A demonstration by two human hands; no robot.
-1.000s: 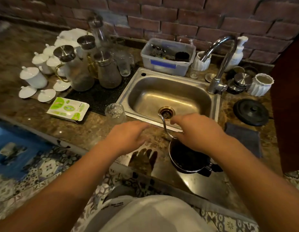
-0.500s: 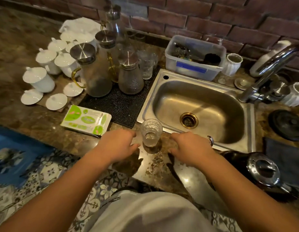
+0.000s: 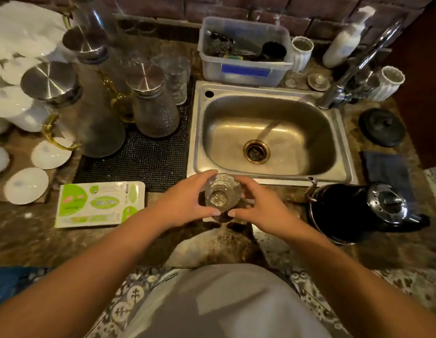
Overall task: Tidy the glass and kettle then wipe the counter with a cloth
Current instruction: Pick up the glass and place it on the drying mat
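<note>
- My left hand [image 3: 187,203] and right hand [image 3: 258,206] cup the glass [image 3: 222,193] from both sides at frame centre, on the bench [image 3: 41,240].
- Kettle [image 3: 358,211] stands at right, cloth [image 3: 385,169] behind it.
- Sink [image 3: 344,132] just beyond; packet [image 3: 99,203] left.

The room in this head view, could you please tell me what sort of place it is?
Most likely a kitchen counter or drinks station: a steel sink with a tap, lidded glass carafes on a mat, and a black kettle.
</note>
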